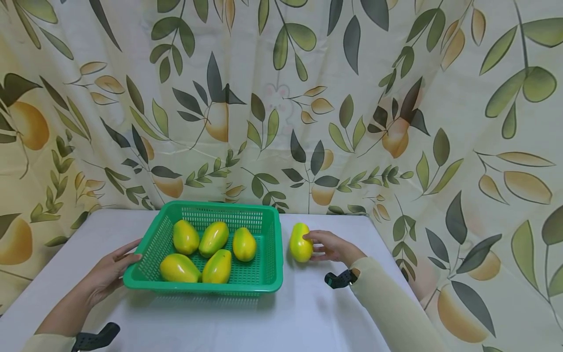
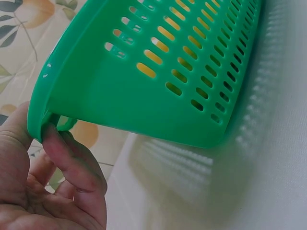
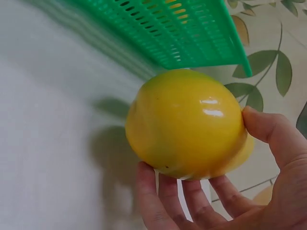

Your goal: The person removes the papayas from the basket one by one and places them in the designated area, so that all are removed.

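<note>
My left hand pinches the left rim of a green plastic basket, thumb over the lip and fingers underneath, as the left wrist view shows. Inside the basket lie several yellow-green papayas, mostly toward its left and middle. Just right of the basket, my right hand holds another papaya upright. The right wrist view shows the thumb on one side of this papaya and the fingertips along another, with its shadow falling on the tablecloth.
A white cloth covers the table. Behind it hangs a curtain printed with leaves and fruit, reaching down to the table's back edge. Dark straps sit on both wrists.
</note>
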A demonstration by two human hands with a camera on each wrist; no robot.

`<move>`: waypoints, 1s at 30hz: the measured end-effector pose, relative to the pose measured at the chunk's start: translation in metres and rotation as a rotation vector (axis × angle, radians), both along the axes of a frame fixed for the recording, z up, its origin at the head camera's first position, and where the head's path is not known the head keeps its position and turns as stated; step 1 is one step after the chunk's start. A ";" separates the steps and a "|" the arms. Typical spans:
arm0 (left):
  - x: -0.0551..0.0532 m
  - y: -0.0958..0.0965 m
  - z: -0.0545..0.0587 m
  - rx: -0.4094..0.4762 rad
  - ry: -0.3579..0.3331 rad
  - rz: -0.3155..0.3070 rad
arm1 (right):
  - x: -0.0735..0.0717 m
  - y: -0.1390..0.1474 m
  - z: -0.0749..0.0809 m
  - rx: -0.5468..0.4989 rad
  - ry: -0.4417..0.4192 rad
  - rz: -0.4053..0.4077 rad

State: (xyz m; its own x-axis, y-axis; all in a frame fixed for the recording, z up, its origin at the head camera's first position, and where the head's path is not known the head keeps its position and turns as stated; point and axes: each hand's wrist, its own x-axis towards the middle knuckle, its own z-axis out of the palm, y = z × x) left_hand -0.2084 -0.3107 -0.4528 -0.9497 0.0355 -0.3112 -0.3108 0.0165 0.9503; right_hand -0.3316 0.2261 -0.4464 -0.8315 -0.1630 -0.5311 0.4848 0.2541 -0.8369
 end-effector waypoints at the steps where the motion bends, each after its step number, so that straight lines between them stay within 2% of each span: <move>1: -0.001 0.001 0.000 0.001 -0.001 -0.001 | 0.000 0.002 -0.001 0.001 0.000 -0.005; 7: -0.005 0.006 0.001 0.003 0.006 -0.020 | 0.002 0.010 -0.007 0.024 -0.002 -0.035; 11: -0.004 0.006 -0.002 -0.015 -0.004 -0.029 | 0.003 0.011 -0.012 0.043 -0.011 -0.033; 15: 0.000 0.002 -0.003 -0.023 -0.017 -0.019 | 0.004 0.005 -0.012 0.050 -0.012 -0.012; 30: 0.001 0.002 0.001 -0.008 -0.034 0.005 | 0.003 0.005 -0.011 0.075 0.005 -0.014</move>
State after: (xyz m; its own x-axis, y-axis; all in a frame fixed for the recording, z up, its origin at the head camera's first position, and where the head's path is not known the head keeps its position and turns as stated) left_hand -0.2079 -0.3092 -0.4514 -0.9388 0.0281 -0.3432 -0.3426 0.0227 0.9392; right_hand -0.3283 0.2316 -0.4575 -0.8358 -0.1118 -0.5376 0.4848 0.3092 -0.8181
